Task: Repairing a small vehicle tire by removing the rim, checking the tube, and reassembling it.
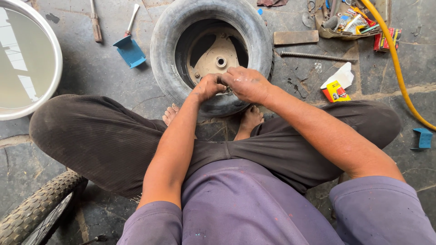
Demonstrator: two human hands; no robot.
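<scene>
The tyre (211,54) lies flat on the stone floor (91,72) in front of the seated person, its near rim just beyond the bare feet (250,119). Both hands meet at that near rim. The left hand (208,86) is curled into a fist, fingers pressed together, and the right hand (247,84) lies partly over it with fingers bent down; what they pinch between them is hidden under the knuckles and cannot be told. A pale hub (217,58) with a centre hole shows inside the tyre, part of it in shadow.

The top of the tyre is cut off by the frame edge. Left of the tyre, a blue scraper (130,50) and a wooden-handled tool (96,25) lie on the floor, and farther left a white ring (58,54) is cut off by the edge. Right of the tyre lie a flat wooden block (295,37), a steel rod (313,56), a small yellow box (336,90) and a tray (323,28) of cluttered tools too jumbled to sort. A yellow hose (398,68) runs past these. Open floor remains between tyre and scraper. Below the tyre, near the left knee, a knobbly bicycle wheel (36,208) is cut off at the corner.
</scene>
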